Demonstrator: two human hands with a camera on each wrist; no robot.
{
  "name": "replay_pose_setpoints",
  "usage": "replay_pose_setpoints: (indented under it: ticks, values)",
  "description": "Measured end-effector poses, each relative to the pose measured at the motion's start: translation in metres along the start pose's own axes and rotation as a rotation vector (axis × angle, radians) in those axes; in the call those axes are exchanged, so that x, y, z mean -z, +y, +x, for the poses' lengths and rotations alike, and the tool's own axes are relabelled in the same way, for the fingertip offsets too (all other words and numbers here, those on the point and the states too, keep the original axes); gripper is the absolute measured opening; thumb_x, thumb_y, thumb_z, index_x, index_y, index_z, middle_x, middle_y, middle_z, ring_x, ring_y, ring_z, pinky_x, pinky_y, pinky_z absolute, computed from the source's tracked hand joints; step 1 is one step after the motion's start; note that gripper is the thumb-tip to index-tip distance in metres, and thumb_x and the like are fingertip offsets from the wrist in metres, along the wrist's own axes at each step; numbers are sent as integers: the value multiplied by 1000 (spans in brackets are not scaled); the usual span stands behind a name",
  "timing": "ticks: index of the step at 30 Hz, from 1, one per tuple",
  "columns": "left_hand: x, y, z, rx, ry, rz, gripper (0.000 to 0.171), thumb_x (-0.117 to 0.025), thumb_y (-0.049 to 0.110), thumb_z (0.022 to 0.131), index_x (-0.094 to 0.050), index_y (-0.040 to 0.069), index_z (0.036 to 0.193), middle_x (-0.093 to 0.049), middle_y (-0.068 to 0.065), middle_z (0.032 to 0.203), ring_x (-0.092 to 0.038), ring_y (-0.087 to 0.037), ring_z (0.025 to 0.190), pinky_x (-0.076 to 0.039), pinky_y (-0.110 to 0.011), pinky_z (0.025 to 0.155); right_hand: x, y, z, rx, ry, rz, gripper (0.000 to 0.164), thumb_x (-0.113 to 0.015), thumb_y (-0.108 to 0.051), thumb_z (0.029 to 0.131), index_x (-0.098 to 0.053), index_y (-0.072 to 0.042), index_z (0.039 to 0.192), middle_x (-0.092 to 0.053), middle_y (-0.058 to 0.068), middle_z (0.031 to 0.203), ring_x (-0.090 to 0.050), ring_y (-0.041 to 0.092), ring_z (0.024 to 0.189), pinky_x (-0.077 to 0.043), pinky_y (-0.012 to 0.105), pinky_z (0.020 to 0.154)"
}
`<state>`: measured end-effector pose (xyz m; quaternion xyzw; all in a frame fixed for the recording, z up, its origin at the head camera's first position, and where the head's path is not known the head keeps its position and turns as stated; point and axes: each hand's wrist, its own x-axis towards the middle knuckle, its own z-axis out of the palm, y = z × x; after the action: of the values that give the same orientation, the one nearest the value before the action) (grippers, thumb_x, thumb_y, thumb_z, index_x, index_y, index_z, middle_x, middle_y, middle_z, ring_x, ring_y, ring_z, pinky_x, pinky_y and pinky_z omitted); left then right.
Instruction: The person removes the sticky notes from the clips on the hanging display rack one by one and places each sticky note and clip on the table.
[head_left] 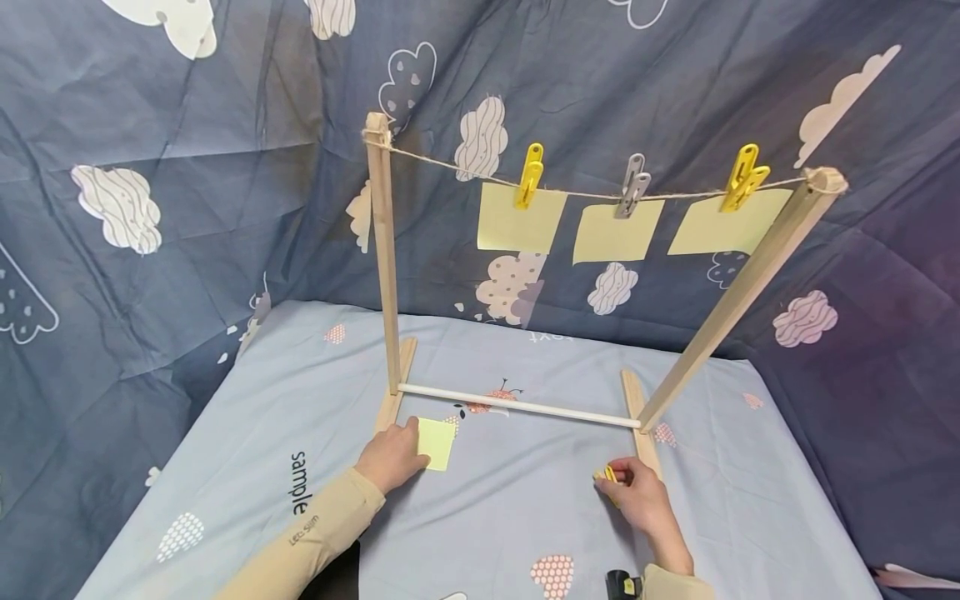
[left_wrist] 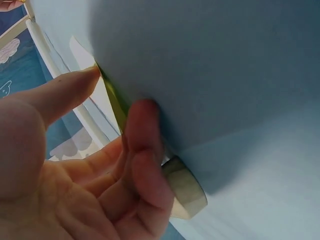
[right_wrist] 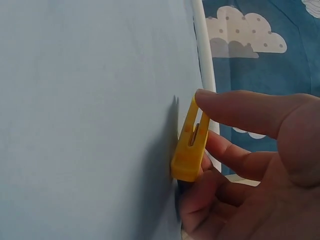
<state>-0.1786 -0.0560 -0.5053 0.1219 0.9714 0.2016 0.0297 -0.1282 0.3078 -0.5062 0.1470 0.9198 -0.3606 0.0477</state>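
My left hand is low on the left, by the frame's left foot. Between its thumb and fingers it pinches the edge of a pale yellow paper note, seen nearly edge-on in the left wrist view as a thin green-yellow strip. On the right, close over the cloth, my right hand holds a yellow clothespin with the thumb at one end and curled fingers behind it. Three similar notes hang from a twine line, clipped by a yellow clothespin, a grey clothespin and another yellow clothespin.
A left wooden post and a right wooden post carry the twine. A white rod joins them low down, just beyond both hands. Light blue printed cloth covers the table, with a dark cloud-patterned curtain behind.
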Motion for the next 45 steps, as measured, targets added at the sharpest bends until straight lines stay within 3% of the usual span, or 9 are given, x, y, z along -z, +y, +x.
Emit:
replay_pose_setpoints:
  ticks: [6,17,30,38,45]
  values:
    - [-1,-1,-1,13,-24,89,36,-77,29,78,-52,6,91,-60,-11,64,-52,-24,49,-43,-40,43,-1,2,1,23,4,-35,36,-72,-14,80,-60,8,106,-61,13,89,-54,20,80,-41,28,68]
    - [-1,1,-3,1,-17,142,43,-76,33,80,-57,3,105,-62,-12,63,-52,-22,47,-42,-39,42,-1,2,0,12,-10,-54,41,-72,-18,81,-59,8,110,-62,15,94,-56,23,86,-41,30,72]
    - [2,4,-5,13,-25,140,36,-76,31,80,-51,7,92,-58,-10,62,-50,-22,48,-42,-40,42,1,2,-2,24,25,-36,41,-69,-22,85,-59,7,112,-62,16,97,-56,25,90,-42,32,74]
    - [2,2,-4,10,-22,143,37,-76,32,80,-49,7,89,-55,-8,59,-46,-20,46,-40,-38,41,8,-2,-5,26,143,18,38,-66,-23,89,-57,4,115,-65,21,106,-59,21,88,-44,28,73]
    - [0,1,-4,-3,-8,113,33,-76,27,79,-52,7,88,-57,-8,60,-47,-19,47,-40,-37,41,14,-10,-7,45,254,96,29,-67,-20,89,-62,0,110,-67,17,102,-53,2,77,-43,19,67]
